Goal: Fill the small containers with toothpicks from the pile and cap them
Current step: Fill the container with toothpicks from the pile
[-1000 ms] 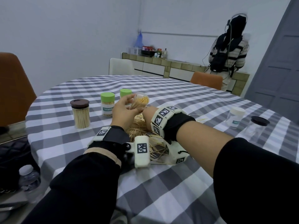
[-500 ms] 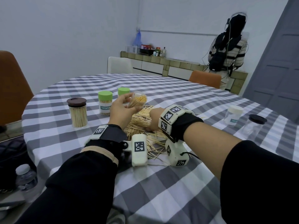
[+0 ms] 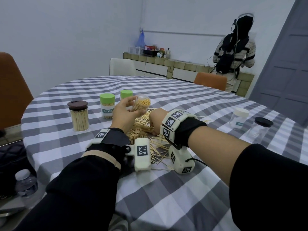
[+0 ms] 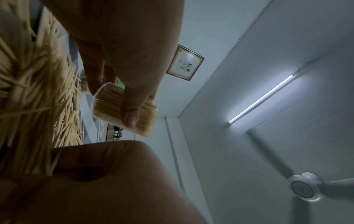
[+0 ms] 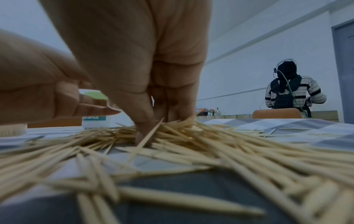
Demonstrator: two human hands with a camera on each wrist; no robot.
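Since the earlier head frame, the right hand [image 3: 155, 121] has gone from beside the left hand down into the toothpick pile [image 3: 143, 129] at frame centre, fingertips [image 5: 143, 133] now bunched narrowly and dug among the sticks; whether they grip any cannot be told. The left hand [image 3: 124, 114] holds the uncapped clear container [image 3: 140, 105] tilted just above the pile, thumb and fingers curled round its wall, toothpicks packed inside. Three capped, filled containers [image 3: 107, 105] stand left of centre on the checked table [image 3: 166, 189]; two empty containers [image 3: 238, 119] stand at right.

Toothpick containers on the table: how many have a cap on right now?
5: brown-lidded jar far left, two green-capped containers behind the left hand, white-capped container and black-lidded jar at right.
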